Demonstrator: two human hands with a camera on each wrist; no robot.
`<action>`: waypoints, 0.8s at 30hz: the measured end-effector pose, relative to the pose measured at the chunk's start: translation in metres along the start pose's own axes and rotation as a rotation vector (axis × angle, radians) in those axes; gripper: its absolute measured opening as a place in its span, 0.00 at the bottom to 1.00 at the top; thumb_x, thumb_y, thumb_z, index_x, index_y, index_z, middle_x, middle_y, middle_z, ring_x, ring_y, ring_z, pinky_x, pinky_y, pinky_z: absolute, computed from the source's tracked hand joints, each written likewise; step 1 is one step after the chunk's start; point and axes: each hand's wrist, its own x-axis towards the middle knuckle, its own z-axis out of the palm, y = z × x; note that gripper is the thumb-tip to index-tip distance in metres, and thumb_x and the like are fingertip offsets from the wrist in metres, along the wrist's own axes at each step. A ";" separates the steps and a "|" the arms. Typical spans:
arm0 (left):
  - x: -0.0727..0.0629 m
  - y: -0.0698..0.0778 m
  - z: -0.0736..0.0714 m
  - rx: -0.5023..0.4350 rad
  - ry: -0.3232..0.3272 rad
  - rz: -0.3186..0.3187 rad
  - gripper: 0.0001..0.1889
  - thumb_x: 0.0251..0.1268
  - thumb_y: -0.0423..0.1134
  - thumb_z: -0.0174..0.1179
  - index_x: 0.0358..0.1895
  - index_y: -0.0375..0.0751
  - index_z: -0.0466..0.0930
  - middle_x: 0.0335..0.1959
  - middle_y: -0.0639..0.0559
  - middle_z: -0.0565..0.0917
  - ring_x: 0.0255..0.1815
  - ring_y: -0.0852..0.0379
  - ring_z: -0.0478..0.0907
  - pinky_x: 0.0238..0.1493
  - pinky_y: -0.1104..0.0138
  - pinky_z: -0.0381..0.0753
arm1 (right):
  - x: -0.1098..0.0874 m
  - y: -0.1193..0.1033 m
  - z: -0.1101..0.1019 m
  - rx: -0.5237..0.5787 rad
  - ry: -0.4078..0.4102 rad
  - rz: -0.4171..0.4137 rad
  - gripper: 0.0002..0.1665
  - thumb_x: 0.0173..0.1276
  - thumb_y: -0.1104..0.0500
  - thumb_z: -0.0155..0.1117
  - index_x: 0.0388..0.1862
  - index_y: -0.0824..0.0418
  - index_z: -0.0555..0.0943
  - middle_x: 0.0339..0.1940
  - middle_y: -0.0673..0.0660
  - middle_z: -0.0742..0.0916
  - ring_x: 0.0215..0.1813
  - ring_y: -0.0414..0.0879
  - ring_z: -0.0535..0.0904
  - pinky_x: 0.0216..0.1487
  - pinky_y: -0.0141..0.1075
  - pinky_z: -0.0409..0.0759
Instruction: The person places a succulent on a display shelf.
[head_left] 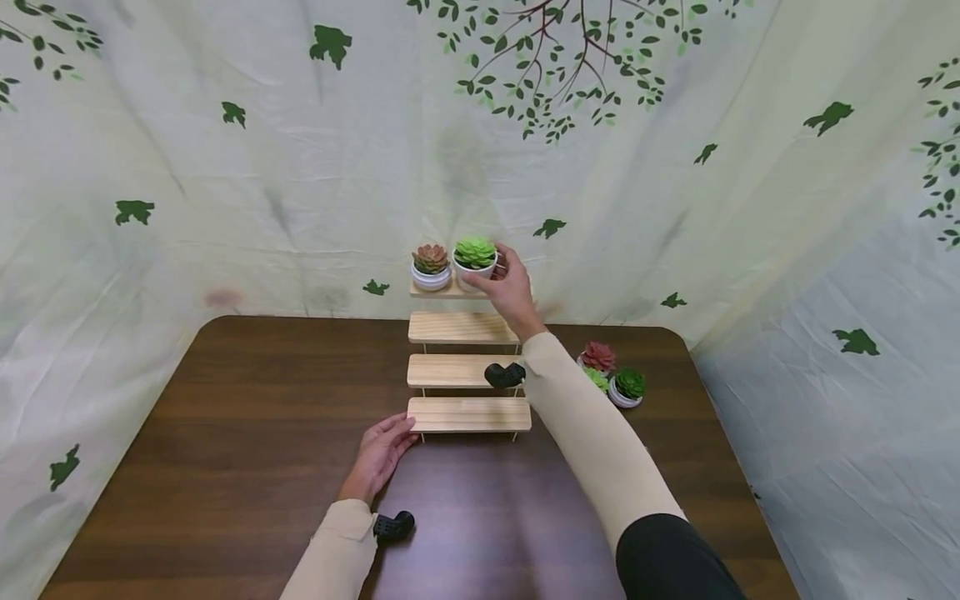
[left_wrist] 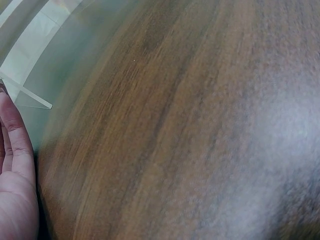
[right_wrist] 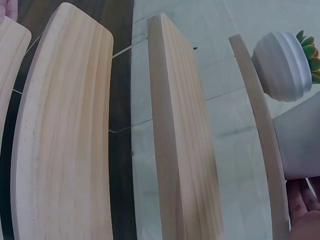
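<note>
A four-tier wooden stepped stand [head_left: 468,414] stands on the table. At its top tier [head_left: 448,292] my right hand [head_left: 513,293] grips a bright green potted succulent [head_left: 475,252] by its white pot [right_wrist: 298,142], thumb in front and fingers round the right side. In the right wrist view the pot's base is at the top board. Left of it, on the same tier, sits a reddish-brown potted succulent [head_left: 431,265] in a ridged white pot. My left hand [head_left: 378,458] touches the lowest tier's left end, fingers extended; the left wrist view shows only part of it.
Right of the stand, several potted succulents are grouped on the brown table [head_left: 285,417]: a red one [head_left: 599,356], a dark green one [head_left: 629,383] and a light green one [head_left: 597,379] partly hidden by my right sleeve. A leaf-patterned curtain [head_left: 360,167] hangs behind.
</note>
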 end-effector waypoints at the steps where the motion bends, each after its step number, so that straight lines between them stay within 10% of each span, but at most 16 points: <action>1: 0.000 0.000 0.000 0.000 0.000 -0.001 0.08 0.66 0.24 0.55 0.35 0.39 0.81 0.32 0.52 0.84 0.33 0.60 0.82 0.42 0.69 0.83 | 0.000 0.000 0.000 0.005 -0.002 -0.002 0.48 0.58 0.59 0.74 0.73 0.60 0.60 0.64 0.60 0.75 0.62 0.50 0.73 0.61 0.37 0.75; 24: -0.001 0.000 0.001 0.001 -0.020 -0.004 0.09 0.66 0.25 0.56 0.33 0.41 0.82 0.32 0.52 0.85 0.34 0.60 0.82 0.43 0.69 0.83 | -0.033 0.019 -0.083 0.062 0.060 -0.097 0.43 0.61 0.65 0.70 0.72 0.64 0.60 0.64 0.69 0.72 0.65 0.60 0.69 0.65 0.46 0.70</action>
